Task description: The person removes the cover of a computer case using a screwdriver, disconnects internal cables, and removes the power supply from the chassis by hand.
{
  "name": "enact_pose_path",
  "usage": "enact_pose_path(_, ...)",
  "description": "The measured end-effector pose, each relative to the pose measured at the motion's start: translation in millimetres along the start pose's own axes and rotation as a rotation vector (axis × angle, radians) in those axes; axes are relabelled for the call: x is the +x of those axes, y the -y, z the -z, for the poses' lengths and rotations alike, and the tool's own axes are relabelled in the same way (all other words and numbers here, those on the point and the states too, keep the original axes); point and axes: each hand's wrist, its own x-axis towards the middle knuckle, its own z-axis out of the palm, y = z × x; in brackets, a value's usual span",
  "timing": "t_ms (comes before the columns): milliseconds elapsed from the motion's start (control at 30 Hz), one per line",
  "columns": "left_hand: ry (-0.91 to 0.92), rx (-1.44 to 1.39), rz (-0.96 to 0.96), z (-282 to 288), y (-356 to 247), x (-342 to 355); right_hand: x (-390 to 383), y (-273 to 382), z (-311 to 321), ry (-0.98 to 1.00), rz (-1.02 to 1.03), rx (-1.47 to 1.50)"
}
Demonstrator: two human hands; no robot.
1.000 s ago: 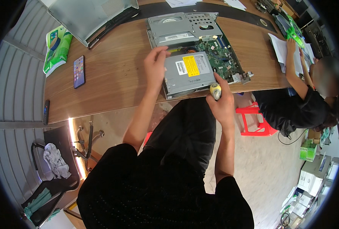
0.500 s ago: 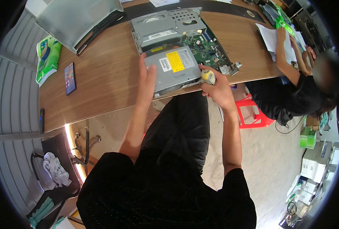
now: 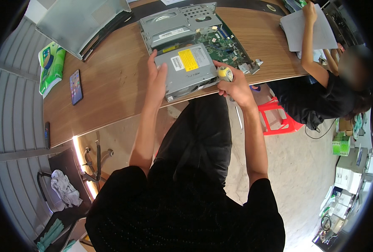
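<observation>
A flat silver metal box [image 3: 186, 75] with a yellow label lies at the near side of an opened computer case [image 3: 163, 25]. Its near edge is tilted up, so a dark vented side shows. My left hand [image 3: 156, 80] grips its left end, thumb along the top and fingers at the far left corner. At its right end, my right hand [image 3: 239, 88] is closed round a screwdriver [image 3: 225, 73], whose rounded yellow handle end points up. That hand's fingers touch or nearly touch the box. A green circuit board [image 3: 224, 48] shows inside the case behind the box.
On the wooden table [image 3: 106, 84] a phone [image 3: 76, 87], a green packet [image 3: 52, 67] and a metal cover [image 3: 83, 25] stand to the left. At the right a co-worker handles papers [image 3: 308, 33]. A red stool [image 3: 279, 117] is beside the table's near edge.
The near edge of the silver box has been raised, showing more of its vented side. Both hands keep their hold. The co-worker's hand has lifted papers.
</observation>
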Motion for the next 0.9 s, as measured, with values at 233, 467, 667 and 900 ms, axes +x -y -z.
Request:
enact_pose_path(233,-0.029,-0.131,-0.04,2,14,17,2,4,-9,-0.046,-0.003,-0.136)
enact_pose_path(467,-0.075,-0.116,-0.073,1,11,13,1,3,-9,-0.029,0.007,-0.125)
enact_pose_path(667,-0.177,0.018,0.007,8,16,6,-3,6,-11,-0.017,0.007,-0.147)
enact_pose_path(900,0.015,0.068,-0.005,25,14,-10,-1,0,-18,-0.138,-0.011,-0.145)
